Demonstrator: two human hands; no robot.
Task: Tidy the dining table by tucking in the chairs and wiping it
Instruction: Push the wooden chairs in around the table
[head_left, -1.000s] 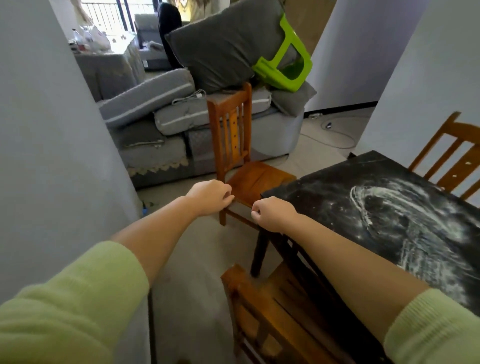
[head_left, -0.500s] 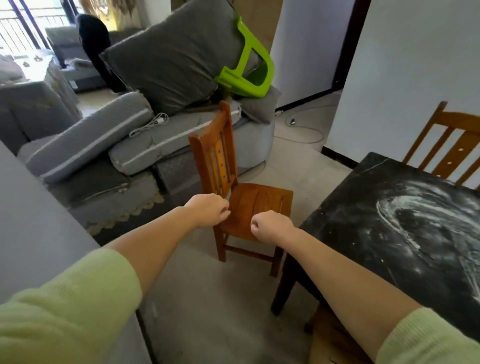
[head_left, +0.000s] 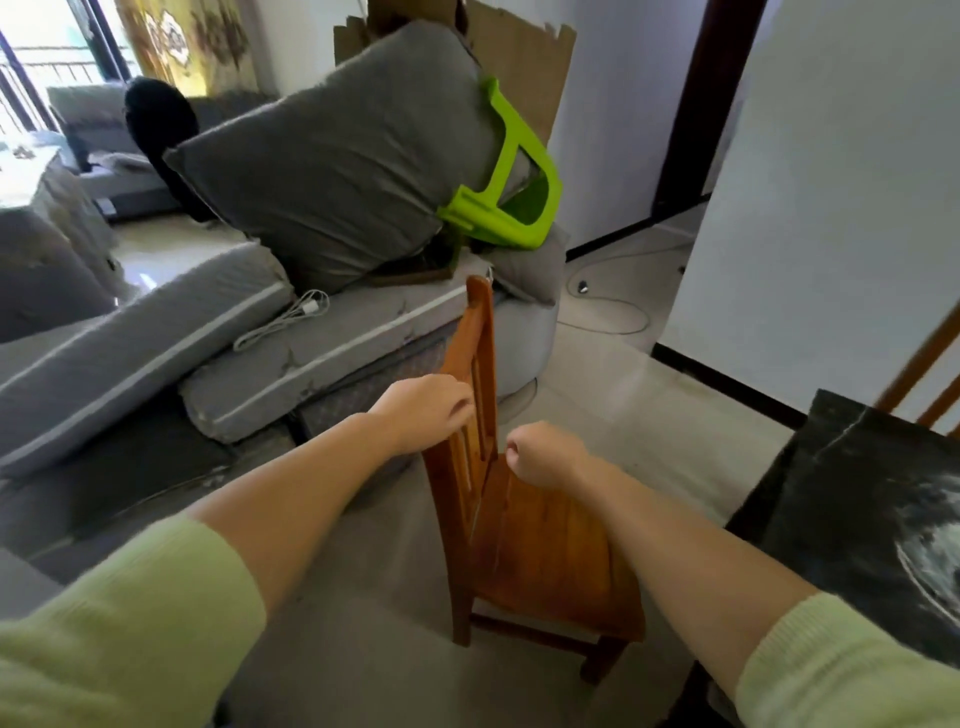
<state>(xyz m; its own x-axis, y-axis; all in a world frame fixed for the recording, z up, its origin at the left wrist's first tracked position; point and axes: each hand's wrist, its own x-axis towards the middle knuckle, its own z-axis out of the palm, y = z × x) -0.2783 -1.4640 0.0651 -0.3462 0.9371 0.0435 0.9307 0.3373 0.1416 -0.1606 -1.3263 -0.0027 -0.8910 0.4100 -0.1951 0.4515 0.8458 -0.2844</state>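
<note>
Sofa and clutter behind the dining area

A grey sofa (head_left: 322, 338) fills the left and centre of the frame, a large grey cushion (head_left: 332, 166) propped on it and a white cable (head_left: 283, 319) lying on its seat pad. A lime-green plastic stool (head_left: 511, 182) leans against the cushion, with brown cardboard (head_left: 524, 67) behind at top centre. A cord (head_left: 613, 301) trails across the floor right of centre.

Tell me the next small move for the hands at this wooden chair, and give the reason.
Probably close the left hand on the backrest of the wooden chair and bring the right hand onto it too. The chair stands on the floor apart from the dark table, not tucked in. The left hand is at the backrest, but a grip isn't clear; the right hand is curled and holds nothing.
</note>
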